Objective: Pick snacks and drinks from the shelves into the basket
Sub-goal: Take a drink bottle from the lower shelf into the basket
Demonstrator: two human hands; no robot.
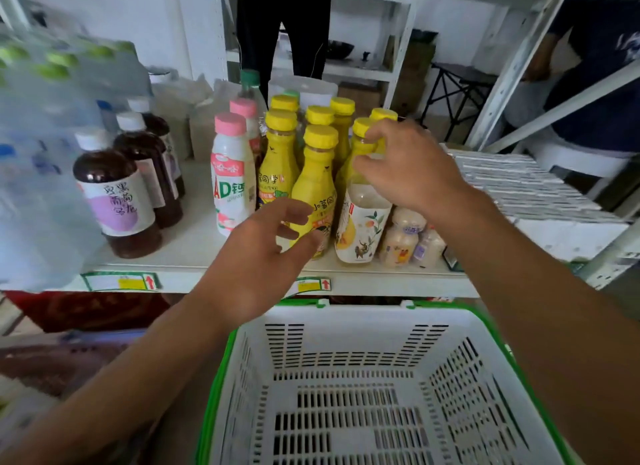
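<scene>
Basket [349, 347] near, below shelf [194, 236]: nothing in it, so picking barely begun by look of it.

Right hand [408, 166] curled round neck of yellow-capped bottle [362, 222] with flower-and-fruit label, front right of yellow cluster.

Left hand [266, 253] fingers spread, holding nothing, just before yellow bottle [313, 194].

Legible: "AD" on pink-capped bottle [231, 184]; handwritten Chinese on dark bottle [116, 194], not confidently read. Shelf-edge price tags [121, 281] blurred.

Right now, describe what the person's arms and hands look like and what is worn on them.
Both forearms are bare as far as the picture shows: no sleeves, gloves, watch or rings visible. The left hand and right hand are bare too, with short nails.
</scene>
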